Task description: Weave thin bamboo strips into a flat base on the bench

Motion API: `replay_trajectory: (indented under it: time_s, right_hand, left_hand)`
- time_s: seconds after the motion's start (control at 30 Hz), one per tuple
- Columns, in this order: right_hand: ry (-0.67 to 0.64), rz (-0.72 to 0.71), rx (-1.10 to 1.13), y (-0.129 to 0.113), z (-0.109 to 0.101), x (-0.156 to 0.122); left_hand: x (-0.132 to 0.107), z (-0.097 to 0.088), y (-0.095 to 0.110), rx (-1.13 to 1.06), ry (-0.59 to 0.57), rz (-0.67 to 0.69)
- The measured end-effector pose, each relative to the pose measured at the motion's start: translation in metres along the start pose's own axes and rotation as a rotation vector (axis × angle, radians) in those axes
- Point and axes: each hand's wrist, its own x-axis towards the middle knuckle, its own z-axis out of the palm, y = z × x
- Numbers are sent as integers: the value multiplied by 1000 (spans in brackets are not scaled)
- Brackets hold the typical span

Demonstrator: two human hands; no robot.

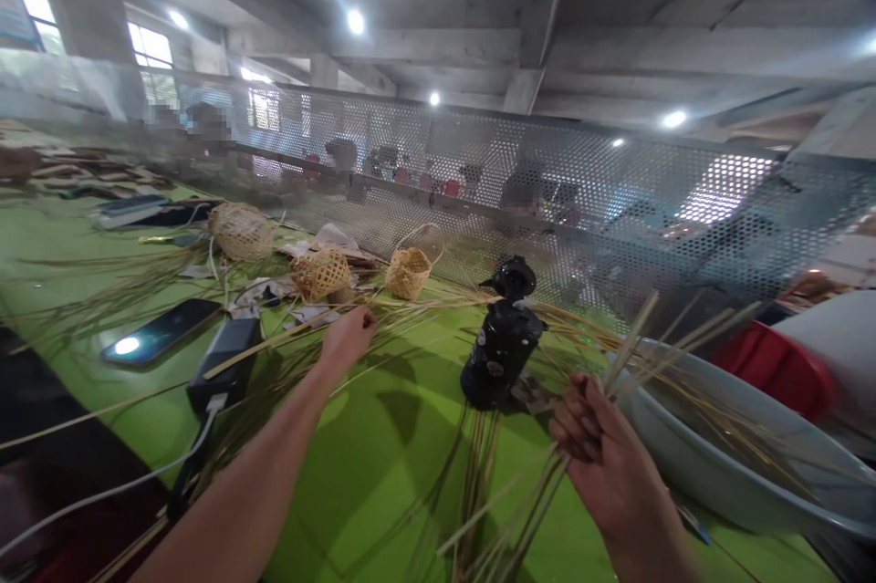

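Note:
My right hand [606,451] is closed around a bundle of thin, pale bamboo-like strips [633,337]. Their ends stick out above and below the fist, beside the rim of a light blue basin [657,473]. My left hand [348,341] reaches over the green table with its fingers curled. Whether it pinches one of the strips there cannot be made out. Just beyond it stand a small woven basket [321,275] and another with a thin looped handle [409,274]. More loose strips [479,473] lie on the table between my arms.
A black bottle [503,350] with its lid flipped up stands between my hands. At left lie a phone [161,332], a black power adapter [223,364] with a white cable, and a round woven piece [241,232]. A perforated metal screen [452,172] borders the table's far edge.

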Motion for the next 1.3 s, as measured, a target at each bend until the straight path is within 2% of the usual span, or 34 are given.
replay_trajectory:
  time_s: [0.17,0.3,0.4,0.5,0.7,0.77,0.87,1.0,1.3]
  right_hand:
    - [-11,1,-5,3,2,0]
    - [-19,31,16,8,7,-1]
    - [-33,28,22,13,12,-3]
    - [-69,-9,22,16,15,-4]
    - [-91,-75,3,14,20,-5]
    - [-54,-98,-12,13,21,-5]
    - [8,-101,-69,14,20,-3]
    - [28,-114,-116,15,16,-1]
    - [30,-147,-15,7,14,2]
  left_hand:
    - [-6,-7,20,-271,-46,74]
    - [-31,-19,57,-489,-128,169]
    - [-54,-25,85,-758,-237,220]
    - [-71,-18,107,-912,-367,228]
    - [-99,15,136,-990,-595,219]
    - [-107,23,142,-1015,-631,198]
    - [-114,31,148,-1043,-621,181]
    - [-114,34,146,-1041,-619,159]
    - [-113,15,139,-1019,-771,51]
